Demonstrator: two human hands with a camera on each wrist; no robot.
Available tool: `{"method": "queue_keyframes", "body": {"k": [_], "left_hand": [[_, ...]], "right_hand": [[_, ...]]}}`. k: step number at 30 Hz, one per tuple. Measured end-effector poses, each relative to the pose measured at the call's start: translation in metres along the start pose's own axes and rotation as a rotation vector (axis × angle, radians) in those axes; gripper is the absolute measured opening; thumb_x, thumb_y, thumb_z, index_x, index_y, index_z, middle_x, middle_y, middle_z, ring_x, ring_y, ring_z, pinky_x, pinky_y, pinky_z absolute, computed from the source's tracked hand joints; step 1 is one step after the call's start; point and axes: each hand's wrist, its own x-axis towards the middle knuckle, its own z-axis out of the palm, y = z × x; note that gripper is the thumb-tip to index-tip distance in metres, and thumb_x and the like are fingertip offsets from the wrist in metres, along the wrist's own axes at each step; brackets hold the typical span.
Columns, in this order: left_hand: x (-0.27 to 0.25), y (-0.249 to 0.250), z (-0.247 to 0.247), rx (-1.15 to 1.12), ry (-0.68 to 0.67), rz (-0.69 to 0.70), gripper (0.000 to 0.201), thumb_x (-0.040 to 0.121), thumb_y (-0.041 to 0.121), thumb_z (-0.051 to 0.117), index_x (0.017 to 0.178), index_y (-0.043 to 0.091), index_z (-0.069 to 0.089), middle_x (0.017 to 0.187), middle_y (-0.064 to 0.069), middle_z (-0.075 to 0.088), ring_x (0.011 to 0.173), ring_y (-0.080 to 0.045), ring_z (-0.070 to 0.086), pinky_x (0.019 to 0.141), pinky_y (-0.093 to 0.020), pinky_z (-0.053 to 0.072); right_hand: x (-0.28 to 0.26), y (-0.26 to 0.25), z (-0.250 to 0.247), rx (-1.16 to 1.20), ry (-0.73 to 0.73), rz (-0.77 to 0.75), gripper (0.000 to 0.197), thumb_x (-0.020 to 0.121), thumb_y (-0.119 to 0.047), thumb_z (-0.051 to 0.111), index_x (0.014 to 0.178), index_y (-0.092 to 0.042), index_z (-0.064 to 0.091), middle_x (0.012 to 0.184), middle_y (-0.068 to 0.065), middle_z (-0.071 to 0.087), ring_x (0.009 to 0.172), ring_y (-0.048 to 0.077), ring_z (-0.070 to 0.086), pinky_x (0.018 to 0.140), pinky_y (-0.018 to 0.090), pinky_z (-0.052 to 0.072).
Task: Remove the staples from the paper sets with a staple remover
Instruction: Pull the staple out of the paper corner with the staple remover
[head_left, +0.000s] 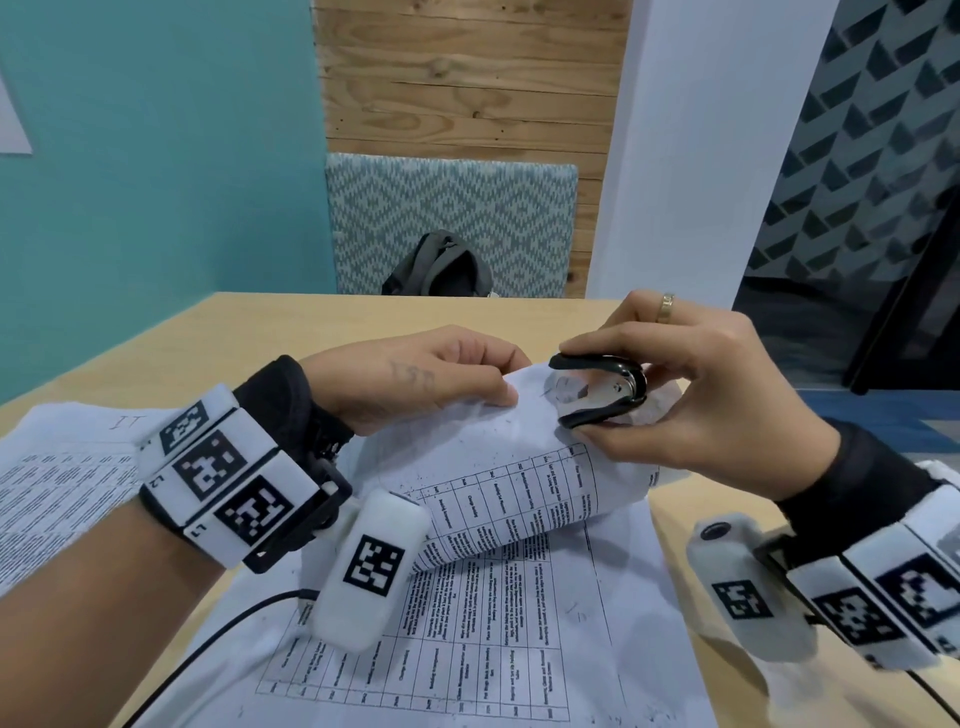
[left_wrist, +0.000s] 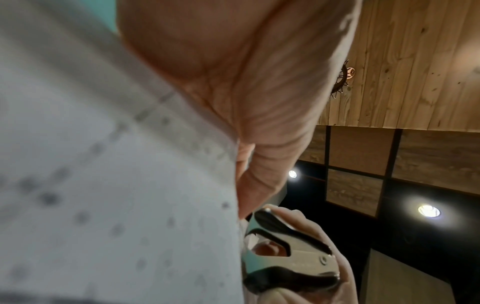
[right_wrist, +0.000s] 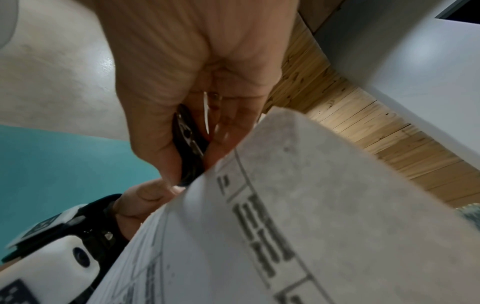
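A stapled paper set (head_left: 498, 467) printed with tables is lifted and curled above the wooden table (head_left: 218, 332). My left hand (head_left: 436, 379) pinches its upper corner, thumb on top. My right hand (head_left: 691, 395) grips a black and chrome staple remover (head_left: 602, 389) between thumb and fingers, its jaws set against the same corner, just right of my left fingertips. In the left wrist view the staple remover (left_wrist: 293, 253) shows beside the blurred paper (left_wrist: 116, 185). The right wrist view shows the remover (right_wrist: 188, 144) edge-on in my palm behind the paper (right_wrist: 298, 226). The staple itself is too small to make out.
More printed sheets lie flat on the table: one sheet (head_left: 493, 639) under the lifted set and another sheet (head_left: 57, 467) at the left. A black cable (head_left: 208, 644) runs across the near table. A patterned chair (head_left: 452, 218) with a dark bag (head_left: 441, 265) stands behind the table.
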Motion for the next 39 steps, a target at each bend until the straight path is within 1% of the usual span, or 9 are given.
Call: {"method": "queue_keyframes", "body": {"k": [3,6,8,11,16,22,26,35,39], "left_hand": [[0.000,0.000,0.000,0.013,-0.007,0.009,0.024,0.087,0.015,0.051,0.100,-0.004,0.059,0.093,-0.010,0.059,0.084,-0.016,0.054,0.078,-0.019,0.047],[0.001,0.001,0.002,0.012,-0.026,0.022,0.013,0.089,0.015,0.054,0.090,0.007,0.064,0.084,0.006,0.066,0.081,-0.003,0.058,0.078,-0.013,0.045],[0.001,0.002,0.002,0.007,-0.024,0.035,0.014,0.087,0.015,0.051,0.086,0.012,0.065,0.080,0.013,0.067,0.079,0.001,0.058,0.078,-0.010,0.043],[0.002,0.000,0.000,-0.014,-0.035,0.047,0.017,0.090,0.014,0.053,0.093,0.006,0.067,0.087,0.007,0.070,0.085,-0.002,0.061,0.082,-0.013,0.043],[0.003,-0.003,-0.001,-0.017,-0.024,0.035,0.033,0.085,0.017,0.052,0.101,-0.010,0.062,0.095,-0.009,0.064,0.089,-0.010,0.057,0.085,-0.015,0.044],[0.004,-0.003,-0.001,-0.025,-0.057,0.027,0.024,0.085,0.016,0.051,0.096,-0.001,0.066,0.090,0.002,0.068,0.087,-0.005,0.059,0.084,-0.013,0.044],[0.003,-0.003,0.000,-0.025,-0.073,0.037,0.014,0.087,0.013,0.055,0.088,0.004,0.066,0.080,0.008,0.068,0.079,-0.001,0.059,0.079,-0.011,0.044],[0.004,-0.003,0.001,-0.026,-0.070,0.026,0.020,0.085,0.015,0.053,0.089,0.004,0.069,0.085,0.000,0.067,0.082,-0.005,0.059,0.082,-0.014,0.045],[0.003,-0.002,0.003,-0.025,-0.080,0.010,0.017,0.086,0.015,0.056,0.090,0.003,0.067,0.081,0.002,0.068,0.076,-0.003,0.060,0.076,-0.012,0.047]], "right_hand": [[0.000,-0.001,0.002,0.001,-0.017,-0.010,0.039,0.062,-0.020,0.080,0.099,-0.014,0.072,0.082,0.004,0.061,0.072,0.015,0.059,0.058,0.025,0.051],[-0.001,-0.001,0.003,-0.006,-0.038,-0.024,0.040,0.063,-0.021,0.081,0.102,-0.016,0.071,0.084,0.001,0.060,0.074,0.014,0.059,0.058,0.025,0.051],[-0.001,0.000,0.004,-0.017,-0.054,-0.028,0.042,0.063,-0.021,0.081,0.104,-0.017,0.071,0.086,0.000,0.060,0.075,0.014,0.059,0.059,0.026,0.051],[-0.001,-0.001,0.003,-0.038,-0.076,-0.035,0.045,0.063,-0.021,0.081,0.106,-0.017,0.070,0.088,-0.002,0.059,0.078,0.011,0.059,0.060,0.026,0.052],[-0.001,-0.002,0.003,-0.043,-0.105,-0.043,0.040,0.063,-0.019,0.080,0.102,-0.017,0.072,0.085,0.000,0.060,0.074,0.012,0.058,0.059,0.027,0.050],[-0.001,-0.005,0.004,-0.058,-0.118,-0.061,0.038,0.063,-0.020,0.079,0.101,-0.017,0.072,0.083,-0.001,0.060,0.071,0.016,0.058,0.058,0.028,0.049],[-0.001,-0.008,0.004,-0.092,-0.134,-0.082,0.035,0.065,-0.022,0.077,0.099,-0.015,0.073,0.082,-0.002,0.059,0.066,0.021,0.059,0.056,0.035,0.050],[-0.002,-0.012,0.004,-0.206,-0.113,-0.114,0.024,0.068,-0.026,0.075,0.089,-0.015,0.075,0.069,0.000,0.059,0.055,0.020,0.055,0.048,0.033,0.049],[-0.003,-0.015,0.006,-0.257,-0.091,-0.118,0.017,0.068,-0.024,0.075,0.082,-0.015,0.075,0.064,-0.001,0.057,0.050,0.022,0.052,0.043,0.030,0.046]]}}
